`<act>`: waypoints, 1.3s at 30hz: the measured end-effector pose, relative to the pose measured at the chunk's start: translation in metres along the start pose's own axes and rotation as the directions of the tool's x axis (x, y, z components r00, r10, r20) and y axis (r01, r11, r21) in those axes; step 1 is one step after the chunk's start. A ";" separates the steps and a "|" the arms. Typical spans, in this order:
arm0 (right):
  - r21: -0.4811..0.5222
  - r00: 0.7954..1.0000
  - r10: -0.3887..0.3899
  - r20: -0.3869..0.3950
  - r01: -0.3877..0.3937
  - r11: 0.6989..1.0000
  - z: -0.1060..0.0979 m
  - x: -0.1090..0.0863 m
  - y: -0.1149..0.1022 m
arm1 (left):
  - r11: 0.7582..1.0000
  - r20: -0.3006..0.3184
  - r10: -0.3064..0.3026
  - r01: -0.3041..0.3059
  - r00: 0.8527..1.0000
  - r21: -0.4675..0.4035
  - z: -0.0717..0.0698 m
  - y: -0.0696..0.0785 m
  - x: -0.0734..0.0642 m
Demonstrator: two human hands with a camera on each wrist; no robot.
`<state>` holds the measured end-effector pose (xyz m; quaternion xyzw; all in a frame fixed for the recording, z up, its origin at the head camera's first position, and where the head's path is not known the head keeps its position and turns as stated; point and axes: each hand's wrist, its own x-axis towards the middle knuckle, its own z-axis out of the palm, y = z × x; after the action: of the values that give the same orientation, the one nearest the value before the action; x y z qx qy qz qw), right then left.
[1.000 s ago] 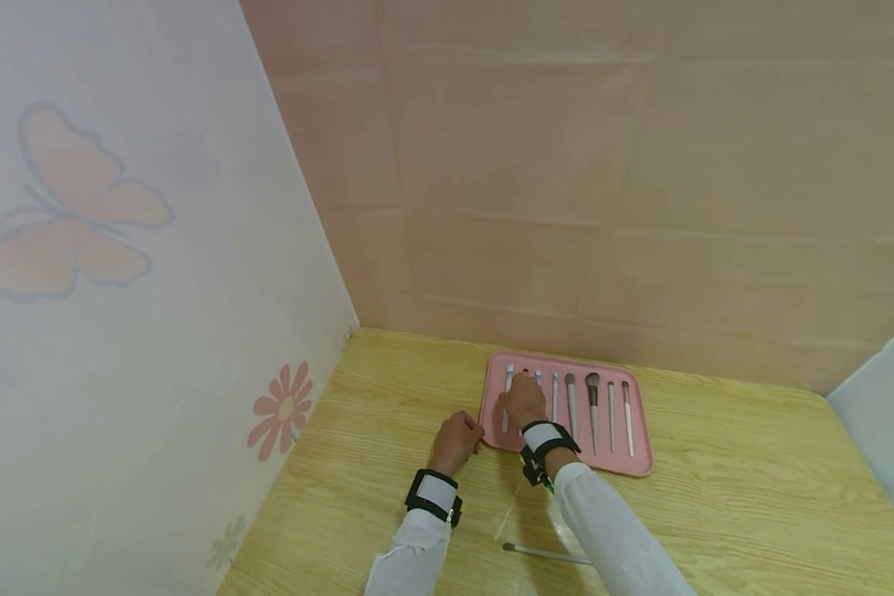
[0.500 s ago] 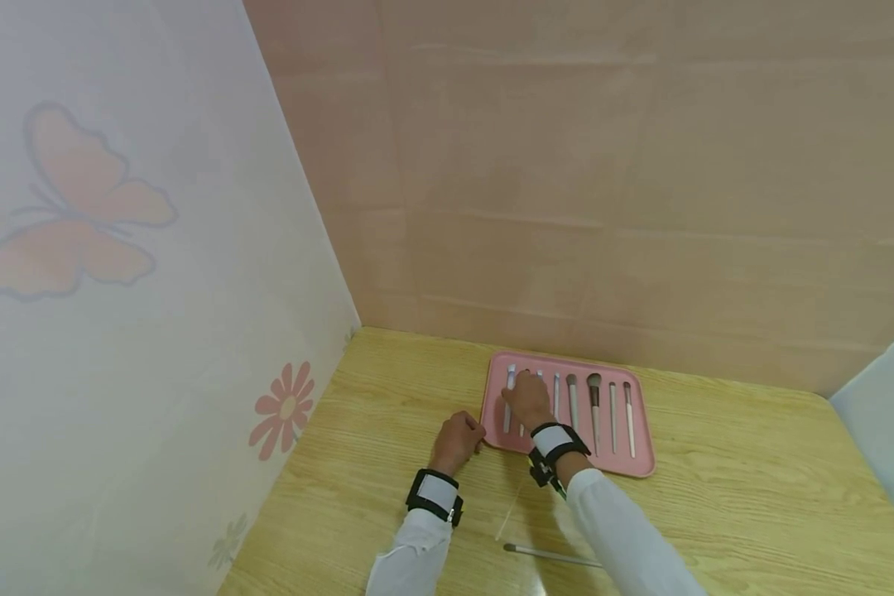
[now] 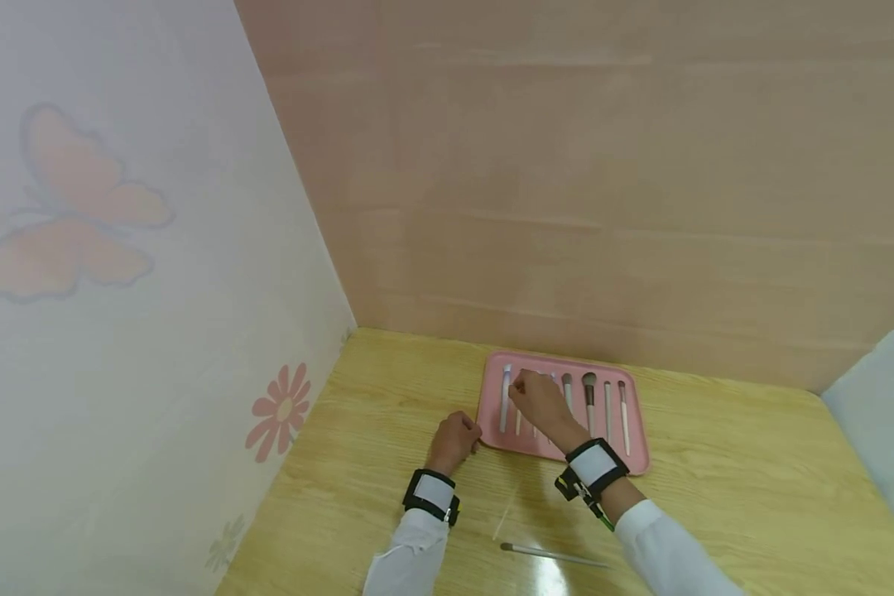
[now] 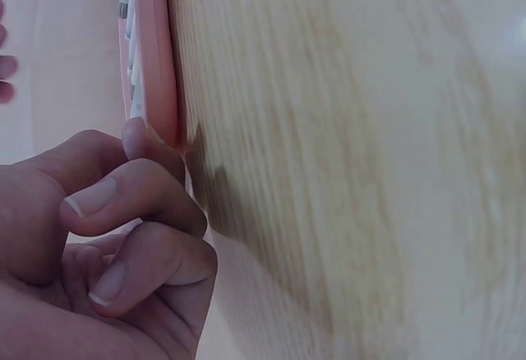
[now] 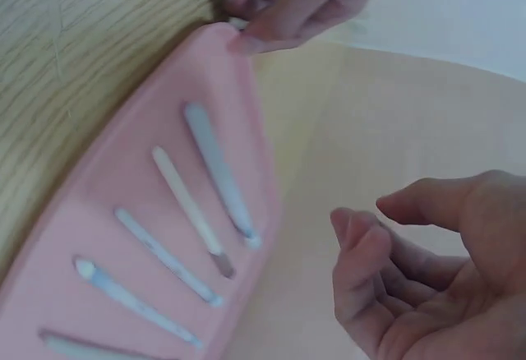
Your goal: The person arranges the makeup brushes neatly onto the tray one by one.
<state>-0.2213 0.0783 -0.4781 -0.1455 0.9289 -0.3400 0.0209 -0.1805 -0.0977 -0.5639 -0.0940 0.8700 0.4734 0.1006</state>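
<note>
A pink tray (image 3: 638, 439) holds several makeup brushes laid side by side. My left hand (image 3: 454, 439) pinches the tray's near left corner; in the left wrist view its other fingers (image 4: 156, 261) are curled beside the rim. My right hand (image 3: 542, 404) hovers over the tray's left part and hides some brush heads in the head view. From the right wrist, thumb and forefinger stand apart with nothing between them. Below that hand lies a pale brush with a brown tip (image 5: 187, 200), beside a white-tipped brush (image 5: 215, 163) at the tray's end.
One loose makeup brush (image 3: 555, 555) lies on the wooden table (image 3: 737, 497) in front of the tray. Near it is a thin pale strip (image 3: 502, 520). A beige wall covering (image 3: 521, 207) stands behind, and a white panel (image 3: 156, 356) at the left.
My right hand has let go of the second brush from the left and lifted away to the right, uncovering more of the handles. My left hand stays at the tray corner.
</note>
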 end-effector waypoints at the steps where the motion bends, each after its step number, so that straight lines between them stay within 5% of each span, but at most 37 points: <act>1: 0.001 1.000 -0.009 0.007 0.009 1.000 -0.004 -0.003 -0.002 | 1.000 0.000 -0.002 0.002 1.000 0.004 -0.001 0.000 0.000; 11: -0.021 0.998 -0.029 0.061 0.030 0.999 -0.023 -0.023 -0.003 | 1.000 -0.003 0.020 -0.021 1.000 -0.012 -0.011 -0.004 0.001; 18: 0.024 0.982 -0.031 0.184 0.027 0.999 -0.030 -0.044 -0.008 | 1.000 0.002 0.020 -0.020 1.000 -0.010 -0.013 -0.009 0.003; 30: 0.044 0.920 -0.152 0.363 0.146 0.988 -0.028 -0.081 -0.011 | 0.999 -0.005 0.041 -0.041 0.999 -0.016 -0.014 -0.011 0.005; 39: 0.099 0.862 -0.176 0.475 0.146 0.984 -0.019 -0.110 0.001 | 0.999 -0.011 0.033 -0.033 0.999 -0.024 -0.012 -0.013 0.008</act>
<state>-0.1192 0.1221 -0.4708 -0.3016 0.8685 -0.3212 0.2271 -0.1858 -0.1147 -0.5698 -0.0833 0.8663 0.4848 0.0870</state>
